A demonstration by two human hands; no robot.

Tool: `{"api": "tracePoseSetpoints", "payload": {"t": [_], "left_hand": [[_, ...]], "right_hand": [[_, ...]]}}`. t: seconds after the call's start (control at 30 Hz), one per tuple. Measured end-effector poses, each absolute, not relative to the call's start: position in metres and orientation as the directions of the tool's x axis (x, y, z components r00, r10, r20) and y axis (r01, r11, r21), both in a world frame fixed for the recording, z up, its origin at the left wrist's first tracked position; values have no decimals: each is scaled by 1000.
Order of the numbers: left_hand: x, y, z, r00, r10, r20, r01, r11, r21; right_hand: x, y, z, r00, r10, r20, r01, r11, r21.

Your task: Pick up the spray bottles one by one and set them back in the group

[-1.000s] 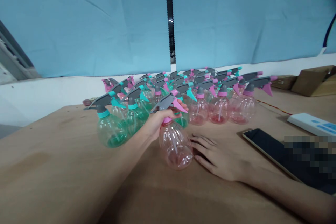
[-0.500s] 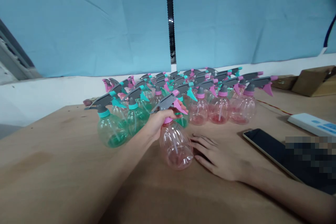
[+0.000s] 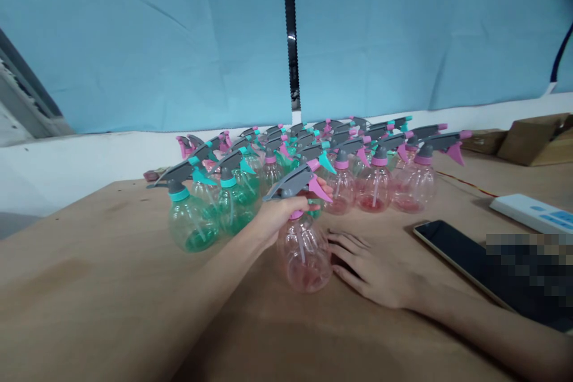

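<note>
My left hand (image 3: 280,215) is closed round the neck of a clear pink spray bottle (image 3: 307,256), just under its grey head with the pink trigger (image 3: 299,184). The bottle stands on the wooden table (image 3: 111,286) in front of the others. My right hand (image 3: 373,268) lies flat on the table right of the bottle, fingers spread and pointing at its base, holding nothing. Behind stand several more spray bottles, green ones (image 3: 192,221) on the left and pink ones (image 3: 414,182) on the right.
A dark phone (image 3: 452,248) lies flat at the right, with a white power strip (image 3: 530,212) beyond it. Cardboard boxes (image 3: 530,137) sit at the far right. A blue cloth wall (image 3: 179,42) closes the back.
My left hand has shifted the pink bottle slightly to the right and nearer my right hand. The right hand has stayed flat in place.
</note>
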State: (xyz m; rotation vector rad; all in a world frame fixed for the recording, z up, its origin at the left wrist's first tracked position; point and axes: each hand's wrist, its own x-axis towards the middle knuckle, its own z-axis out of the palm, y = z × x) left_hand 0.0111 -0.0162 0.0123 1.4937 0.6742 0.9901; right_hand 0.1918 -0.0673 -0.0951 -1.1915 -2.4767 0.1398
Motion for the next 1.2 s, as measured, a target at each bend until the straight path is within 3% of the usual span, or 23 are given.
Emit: {"api": "tracePoseSetpoints", "payload": {"t": [0.17,0.3,0.4,0.63,0.73,0.97,1.2], "left_hand": [[-2,-14,19,488,836,252,24,-302,953],[-17,-6,14,226,921,317,293,-375,880],[-28,-2,-5,86,890,447,422,-439,793],[-43,-5,-58,141,728,670,646,-581,496],[-44,-1,-70,198,708,678,700,-586,407],[-45,5,-75,214,701,680,749,-565,346],[-43,2,-72,324,605,727,819,-565,105]], "right_hand": [[191,-69,-93,-546,797,258,754,602,-262],[192,-68,-94,-546,798,257,757,601,-257],[192,-68,-94,-543,797,265,757,601,-256],[192,-69,-94,-540,796,275,753,603,-265],[192,-69,-94,-540,789,293,744,610,-273],[192,-68,-95,-545,786,291,742,614,-269],[193,-67,-94,-552,781,291,739,620,-262]]}}
